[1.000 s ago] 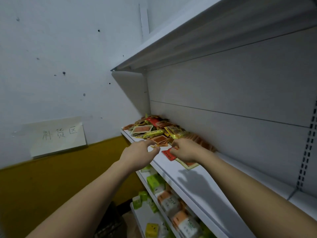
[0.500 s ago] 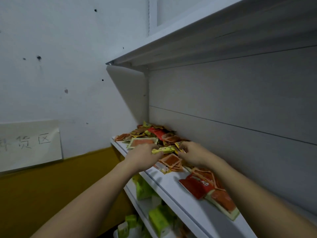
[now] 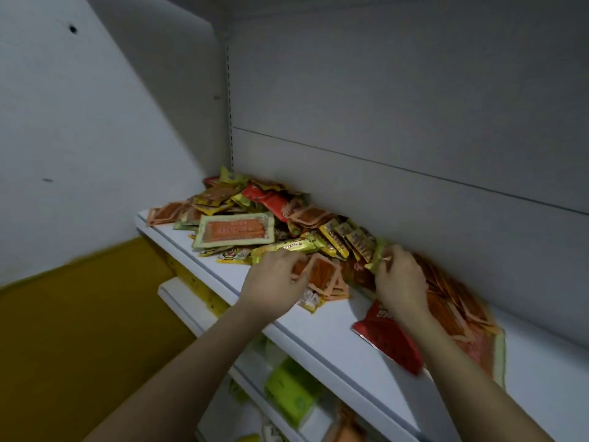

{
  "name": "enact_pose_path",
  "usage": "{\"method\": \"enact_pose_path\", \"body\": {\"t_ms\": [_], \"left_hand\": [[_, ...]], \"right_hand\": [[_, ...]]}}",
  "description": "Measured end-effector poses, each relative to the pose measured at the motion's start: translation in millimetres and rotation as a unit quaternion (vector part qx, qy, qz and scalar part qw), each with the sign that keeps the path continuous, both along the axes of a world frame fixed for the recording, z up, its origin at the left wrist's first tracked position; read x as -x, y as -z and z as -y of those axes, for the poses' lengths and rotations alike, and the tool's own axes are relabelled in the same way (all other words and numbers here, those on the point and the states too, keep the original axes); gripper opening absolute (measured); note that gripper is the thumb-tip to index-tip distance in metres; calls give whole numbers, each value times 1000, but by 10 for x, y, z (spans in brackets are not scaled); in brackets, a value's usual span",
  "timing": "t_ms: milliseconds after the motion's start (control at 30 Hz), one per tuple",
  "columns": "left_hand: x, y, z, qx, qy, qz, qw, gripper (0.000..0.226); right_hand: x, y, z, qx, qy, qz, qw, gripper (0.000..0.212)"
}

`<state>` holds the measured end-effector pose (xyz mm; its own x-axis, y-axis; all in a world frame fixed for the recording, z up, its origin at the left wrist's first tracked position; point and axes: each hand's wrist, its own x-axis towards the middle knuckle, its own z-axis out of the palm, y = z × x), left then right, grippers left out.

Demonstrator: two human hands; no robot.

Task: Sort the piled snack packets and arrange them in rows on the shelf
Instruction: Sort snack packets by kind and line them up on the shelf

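Note:
A heap of snack packets in red, orange, yellow and green covers the left end of the white shelf. My left hand has its fingers curled on a stack of small orange square packets at the front of the heap. My right hand pinches a yellow-green packet close to the back panel. A red packet lies flat beneath my right wrist. A row of orange packets leans along the back wall to the right.
A large green-edged orange packet lies on top of the heap. Lower shelves hold green and orange boxes. A white wall stands to the left. The shelf above hangs close overhead.
The view has come closer and tilted down. Both hands have sunk into the front of the heap; my right hand now pinches a yellow-green packet and my left is on the orange squares.

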<state>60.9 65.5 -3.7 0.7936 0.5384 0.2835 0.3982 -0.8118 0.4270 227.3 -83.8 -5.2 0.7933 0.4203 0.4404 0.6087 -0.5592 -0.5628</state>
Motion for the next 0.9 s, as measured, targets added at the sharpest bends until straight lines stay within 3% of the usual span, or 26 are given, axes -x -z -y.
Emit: {"method": "enact_pose_path", "body": {"t_ms": [133, 300, 600, 833, 900], "left_hand": [[-301, 32, -354, -23, -4, -3, 1000, 41], [-639, 28, -689, -35, 22, -61, 997, 49], [-988, 47, -1040, -85, 52, -200, 975, 45], [-995, -128, -1042, -88, 93, -143, 981, 58], [-972, -219, -1015, -33, 90, -89, 991, 61]], "right_hand": [[-438, -71, -152, 47, 56, -63, 995, 25], [-640, -14, -341, 110, 46, -127, 985, 39], [-644, 92, -446, 93, 53, -168, 980, 56], [-588, 48, -463, 58, 53, -190, 979, 49], [-603, 4, -474, 24, 58, -180, 982, 43]]}}
